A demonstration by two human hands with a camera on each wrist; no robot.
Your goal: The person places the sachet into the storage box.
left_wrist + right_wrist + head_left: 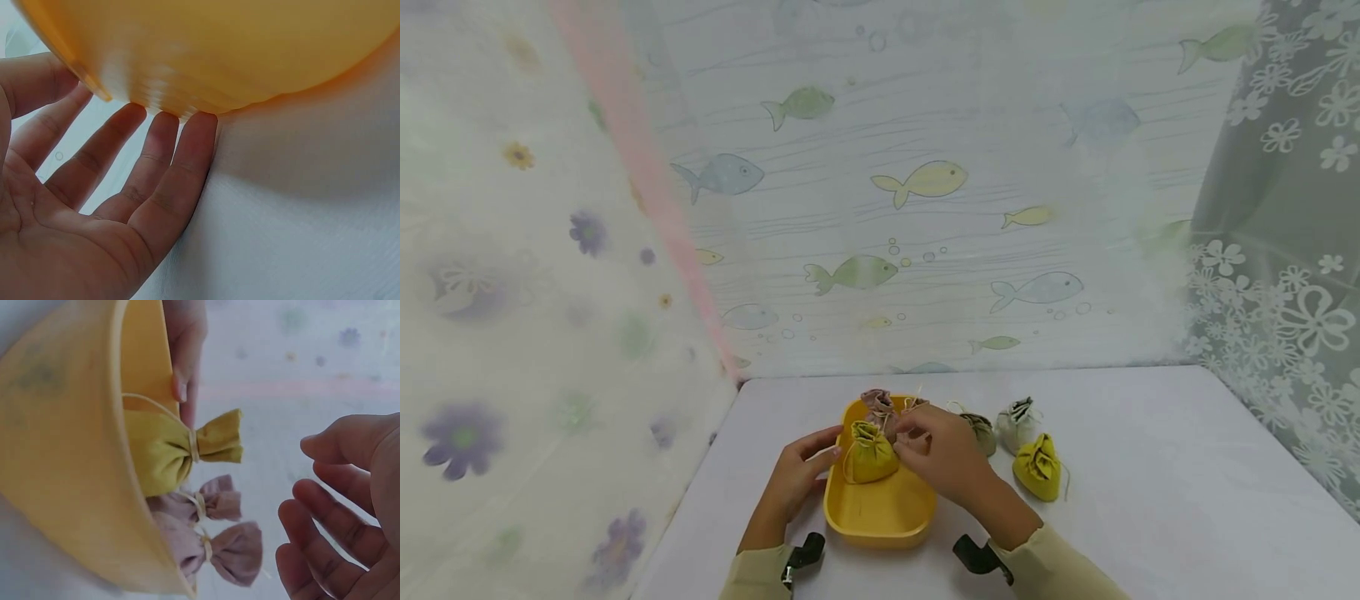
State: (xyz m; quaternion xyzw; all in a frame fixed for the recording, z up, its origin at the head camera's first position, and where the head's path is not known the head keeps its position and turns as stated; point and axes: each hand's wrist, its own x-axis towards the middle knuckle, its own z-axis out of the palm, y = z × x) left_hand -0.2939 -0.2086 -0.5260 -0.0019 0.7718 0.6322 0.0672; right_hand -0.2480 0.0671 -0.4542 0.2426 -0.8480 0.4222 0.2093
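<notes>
A yellow plastic tub point(880, 521) stands on the table. Inside are a yellow drawstring bag point(159, 450) and two dusty-pink drawstring bags point(240, 553), their gathered necks tied with pale cord. My left hand point(793, 479) is at the tub's left side; in the left wrist view its extended fingertips point(197, 125) touch the outer wall. Over the tub's right side hovers my right hand point(947, 454), close to the bags. In the right wrist view its loosely bent fingers are apart from the bag necks and hold nothing. From the head, this hand partly hides the pink bags.
Right of the tub, on the white table point(1150, 467), sit an olive-brown bag point(982, 433), a pale grey-green bag point(1017, 427) and another yellow bag point(1037, 471). The right hand partly covers the brown one. Patterned curtains point(925, 250) enclose the back and sides.
</notes>
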